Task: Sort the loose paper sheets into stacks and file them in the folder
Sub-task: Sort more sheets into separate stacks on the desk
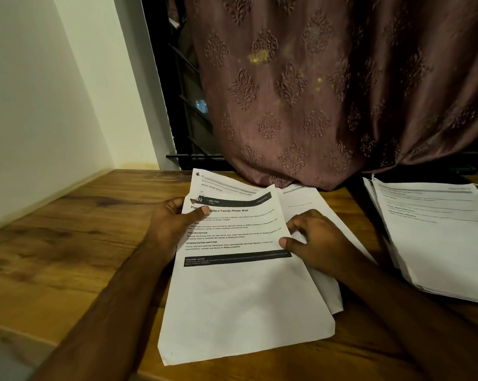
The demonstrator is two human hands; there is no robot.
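Note:
A printed white sheet (pixel 240 298) with black header bars lies on top of a small pile in the middle of the wooden table (pixel 67 243). My left hand (pixel 171 224) grips the sheet's upper left edge, thumb on top of the print. At its right edge my right hand (pixel 314 240) pinches the paper between thumb and fingers. More sheets (pixel 218 182) stick out behind and to the right of the top one. A second, thicker stack of papers (pixel 438 232) lies at the right side of the table. No folder shows.
A brown patterned curtain (pixel 328 92) hangs behind the table and touches its far edge. A white wall (pixel 40 105) runs along the left side. Dark window bars (pixel 188 127) show between wall and curtain.

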